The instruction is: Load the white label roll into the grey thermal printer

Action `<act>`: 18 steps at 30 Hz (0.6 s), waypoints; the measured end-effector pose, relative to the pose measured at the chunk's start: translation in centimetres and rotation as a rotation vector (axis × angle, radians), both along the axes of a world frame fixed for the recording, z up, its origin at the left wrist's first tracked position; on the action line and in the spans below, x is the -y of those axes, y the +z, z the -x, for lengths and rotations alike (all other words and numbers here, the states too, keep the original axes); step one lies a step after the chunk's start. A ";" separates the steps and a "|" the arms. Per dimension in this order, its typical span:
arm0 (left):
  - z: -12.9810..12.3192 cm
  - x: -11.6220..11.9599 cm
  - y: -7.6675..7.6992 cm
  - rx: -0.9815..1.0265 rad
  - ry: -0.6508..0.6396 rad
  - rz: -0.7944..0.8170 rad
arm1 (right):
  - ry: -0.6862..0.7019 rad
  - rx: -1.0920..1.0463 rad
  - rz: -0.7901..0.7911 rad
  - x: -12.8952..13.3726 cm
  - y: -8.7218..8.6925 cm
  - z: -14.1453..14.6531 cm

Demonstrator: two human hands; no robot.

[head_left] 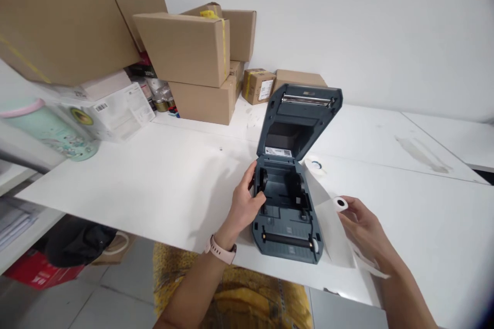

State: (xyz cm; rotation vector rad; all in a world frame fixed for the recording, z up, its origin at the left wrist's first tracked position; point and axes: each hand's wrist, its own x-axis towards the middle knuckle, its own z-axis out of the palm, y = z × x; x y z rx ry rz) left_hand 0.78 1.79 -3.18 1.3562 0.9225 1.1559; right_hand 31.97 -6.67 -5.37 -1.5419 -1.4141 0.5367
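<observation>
A dark grey label printer (285, 234) stands on the white table with its lid (301, 113) raised, and its roll compartment shows no roll inside. My left hand (245, 203) grips the printer's left side wall, thumb over the rim by the roll holder. To the right of the printer, my right hand (360, 223) is closed around a small roll of white label paper (340, 204). A loose strip of paper hangs from the roll down to the table. Parts of the right fingers are hidden behind the roll.
Another white label roll (315, 166) lies behind the printer's right side. Cardboard boxes (185, 51) are stacked at the back left, with a small taped box (258, 86) by the wall. A mint-green container (54, 128) and a white box (111, 108) stand at the left.
</observation>
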 end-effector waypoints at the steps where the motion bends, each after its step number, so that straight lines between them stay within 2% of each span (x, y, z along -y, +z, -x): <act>1: 0.0 0.0 -0.1 0.002 0.001 -0.005 | 0.038 -0.039 0.069 0.0 -0.3 -0.1; 4: 0.0 -0.1 -0.4 -0.011 0.004 -0.008 | 0.094 -0.142 0.202 0.2 -1.0 -1.4; 8: 0.0 -0.2 -0.7 -0.015 0.002 -0.019 | 0.028 -0.255 0.177 -0.7 -0.9 -3.8; 11: 0.0 -0.2 -0.7 -0.010 0.005 -0.017 | 0.024 -0.211 0.225 -3.3 0.8 -4.4; 14: -0.1 -0.2 -0.5 0.001 0.021 -0.007 | 0.112 -0.023 0.306 -7.0 2.8 -3.5; 16: -0.1 -0.1 -0.2 0.014 0.015 0.000 | 0.180 0.087 0.313 -9.4 3.4 -2.5; 18: 0.0 -0.1 0.0 0.026 0.005 0.017 | 0.210 0.146 0.294 -11.2 3.3 -1.5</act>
